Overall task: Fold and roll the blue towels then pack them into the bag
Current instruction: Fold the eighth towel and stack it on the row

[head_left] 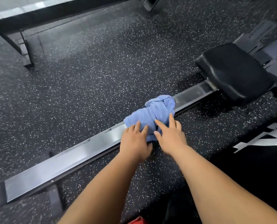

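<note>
Left hand and right hand laid flat on the blue towel, fingers straight, gripping nothing.

Reaching in from the bottom of the frame, side by side just right of centre. Left fingertips resting on the near left edge of the cloth. Right index and middle fingers stretched over its near right part, thumb beside the folds. Crumpled and bunched rather than rolled, draped across a grey metal rail slanting from the lower left up toward the right. Higher and more gathered at the far end. At the upper right end of that rail, a black padded seat, well apart from the cloth. Under everything, dark rubber floor flecked with white. Along the upper left, a dark machine frame. At the bottom edge, a sliver of something red, too cropped to identify.
</note>
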`<action>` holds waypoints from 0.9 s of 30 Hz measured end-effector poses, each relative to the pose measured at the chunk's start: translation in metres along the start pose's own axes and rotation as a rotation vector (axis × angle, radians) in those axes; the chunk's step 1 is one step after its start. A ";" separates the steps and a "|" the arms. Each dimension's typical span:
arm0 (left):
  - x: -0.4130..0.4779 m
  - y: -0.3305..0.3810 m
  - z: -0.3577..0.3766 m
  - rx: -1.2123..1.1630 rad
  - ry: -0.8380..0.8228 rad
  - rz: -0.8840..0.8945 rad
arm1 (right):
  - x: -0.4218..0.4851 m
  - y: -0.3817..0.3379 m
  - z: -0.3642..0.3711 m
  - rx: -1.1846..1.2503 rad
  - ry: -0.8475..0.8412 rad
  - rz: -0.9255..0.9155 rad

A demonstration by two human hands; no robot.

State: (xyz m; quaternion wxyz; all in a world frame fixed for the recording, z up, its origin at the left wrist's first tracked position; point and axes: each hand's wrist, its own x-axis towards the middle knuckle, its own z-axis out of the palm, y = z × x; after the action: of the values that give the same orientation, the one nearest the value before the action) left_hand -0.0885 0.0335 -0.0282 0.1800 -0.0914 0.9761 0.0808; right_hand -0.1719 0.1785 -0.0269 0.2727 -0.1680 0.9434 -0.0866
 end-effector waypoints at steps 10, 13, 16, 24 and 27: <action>0.006 -0.004 -0.013 0.034 -0.094 0.031 | 0.001 -0.013 -0.003 0.027 0.029 0.055; 0.007 -0.004 -0.016 0.042 -0.110 0.029 | -0.002 -0.009 -0.006 0.049 0.041 0.040; 0.009 -0.003 -0.021 0.022 -0.118 0.018 | -0.003 0.000 -0.007 0.067 -0.030 0.058; 0.007 -0.005 -0.015 0.033 -0.114 0.020 | 0.003 -0.002 -0.012 0.160 0.007 0.034; 0.011 -0.004 -0.018 0.028 -0.137 0.019 | 0.001 0.001 -0.023 0.269 0.153 0.021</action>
State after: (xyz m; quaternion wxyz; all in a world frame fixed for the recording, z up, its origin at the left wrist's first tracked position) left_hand -0.1035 0.0243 -0.0159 0.2468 -0.0738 0.9633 0.0749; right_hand -0.1853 0.1807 -0.0083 0.2210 -0.1132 0.9430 -0.2218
